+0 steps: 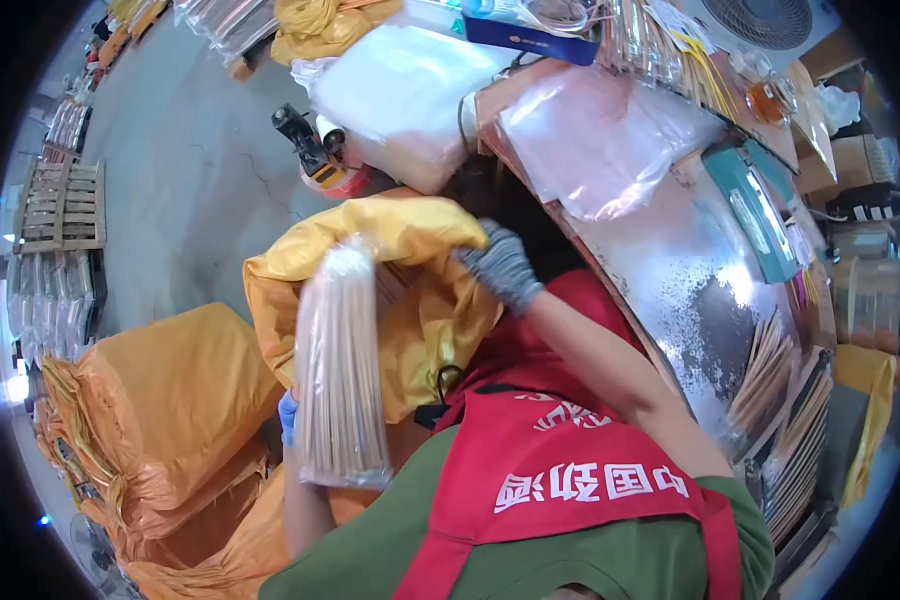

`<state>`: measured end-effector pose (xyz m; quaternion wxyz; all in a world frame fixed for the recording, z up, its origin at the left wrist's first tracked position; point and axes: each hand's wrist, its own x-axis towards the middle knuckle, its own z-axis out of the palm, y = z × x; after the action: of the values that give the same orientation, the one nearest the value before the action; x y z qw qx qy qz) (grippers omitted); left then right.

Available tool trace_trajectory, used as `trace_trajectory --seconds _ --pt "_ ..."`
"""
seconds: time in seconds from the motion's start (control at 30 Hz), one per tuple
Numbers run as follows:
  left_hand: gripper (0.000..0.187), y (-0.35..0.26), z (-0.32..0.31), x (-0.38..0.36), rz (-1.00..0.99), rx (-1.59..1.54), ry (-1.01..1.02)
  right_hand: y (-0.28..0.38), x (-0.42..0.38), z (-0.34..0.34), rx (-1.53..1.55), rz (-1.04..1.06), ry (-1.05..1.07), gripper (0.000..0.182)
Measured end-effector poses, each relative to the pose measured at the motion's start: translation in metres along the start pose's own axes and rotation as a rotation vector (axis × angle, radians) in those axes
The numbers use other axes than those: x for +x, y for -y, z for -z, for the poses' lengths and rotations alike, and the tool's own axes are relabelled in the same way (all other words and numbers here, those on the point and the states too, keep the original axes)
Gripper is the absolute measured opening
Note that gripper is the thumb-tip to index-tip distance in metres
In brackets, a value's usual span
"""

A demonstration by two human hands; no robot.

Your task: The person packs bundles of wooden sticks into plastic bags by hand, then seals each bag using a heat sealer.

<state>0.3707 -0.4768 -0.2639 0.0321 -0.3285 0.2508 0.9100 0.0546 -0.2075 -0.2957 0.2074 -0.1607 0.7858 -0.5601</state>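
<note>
A clear plastic bag of long pale sticks [340, 370] stands nearly upright over the mouth of a yellow sack [420, 225]. My left hand [288, 415], in a blue glove, is mostly hidden behind the lower left side of the stick bag; its fingers are wrapped round that side. On the right, my right hand [505, 268], in a grey knitted glove, grips the rim of the yellow sack, which is held open. Part of the sack's inside is hidden by the stick bag.
Filled orange sacks [175, 390] lie at the left. A metal-topped table [670, 270] holds plastic sheets [605, 140], a green metal box [755, 215] and loose sticks [765, 375]. A tape dispenser [310, 145] and a white wrapped bundle [405, 95] are beyond the sack.
</note>
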Motion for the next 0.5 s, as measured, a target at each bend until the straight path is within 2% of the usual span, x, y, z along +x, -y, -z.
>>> trace_trajectory --seconds 0.03,0.07,0.1,0.17,0.2,0.23,0.27,0.33,0.37,0.4,0.47,0.5 --pt "0.059 -0.004 -0.02 0.0 -0.001 -0.002 0.001 0.03 0.004 0.013 -0.101 0.134 -0.156 0.027" --pt "0.055 -0.009 -0.06 0.0 0.077 0.075 -0.096 0.051 0.005 0.022 -0.126 0.227 -0.17 0.03" --pt "0.052 -0.012 -0.09 0.012 0.157 0.152 -0.189 0.059 0.003 0.021 -0.191 0.188 -0.146 0.031" --pt "0.049 -0.016 -0.11 0.073 0.193 0.317 -0.095 0.064 0.008 0.016 -0.263 0.162 -0.122 0.031" --pt "0.041 -0.012 -0.134 0.093 0.22 0.222 -0.059 0.063 0.01 0.013 -0.271 0.175 -0.126 0.033" --pt "0.042 0.006 -0.108 0.151 0.1 0.108 -0.083 0.062 0.01 0.01 -0.275 0.183 -0.133 0.036" --pt "0.04 0.009 -0.103 0.209 0.071 0.13 -0.071 0.061 0.011 0.01 -0.273 0.17 -0.146 0.036" --pt "0.038 0.012 -0.111 0.277 0.018 0.27 -0.089 0.059 0.015 0.018 -0.282 0.139 -0.152 0.039" --pt "0.036 0.014 -0.116 0.29 -0.025 0.35 -0.09 0.056 0.012 0.024 -0.285 0.179 -0.173 0.044" --pt "0.035 0.014 -0.122 0.292 -0.078 0.443 -0.081 0.068 0.006 0.035 -0.308 -0.017 -0.072 0.053" --pt "0.033 0.024 -0.115 0.265 -0.25 0.814 -0.094 0.046 -0.006 0.042 -0.09 0.088 0.026 0.067" --pt "0.031 0.026 -0.111 0.243 -0.349 1.1 -0.108 0.04 -0.016 0.044 0.038 0.168 0.028 0.072"
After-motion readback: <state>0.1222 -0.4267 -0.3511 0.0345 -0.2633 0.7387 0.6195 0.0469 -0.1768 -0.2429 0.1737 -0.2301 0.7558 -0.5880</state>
